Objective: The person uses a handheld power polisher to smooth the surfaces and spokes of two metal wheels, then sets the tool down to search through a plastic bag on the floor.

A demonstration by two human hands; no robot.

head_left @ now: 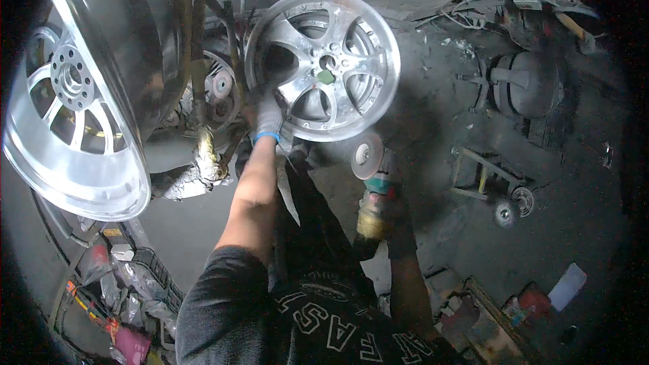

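Note:
A bare metal alloy wheel (pixel 383 71) stands in front of me with its spoked face up toward me. A green patch sits beside its centre hole. My left hand (pixel 270 111), in a pale knitted glove with a blue cuff, grips the wheel's near left edge; its fingertips are dark and hard to make out. Low on the right, my right hand (pixel 399 220) is wrapped round the body of an angle grinder (pixel 373 213). The grinder's round pale disc (pixel 367 155) is just below the wheel's lower right edge, apart from it.
A large polished wheel (pixel 94 172) hangs close on the left, beside an upright metal post (pixel 198 61). A crate (pixel 159 274) with bags and clutter lies lower left. On the right floor are a small wheeled frame (pixel 490 172) and a dark stool-like object (pixel 527 84).

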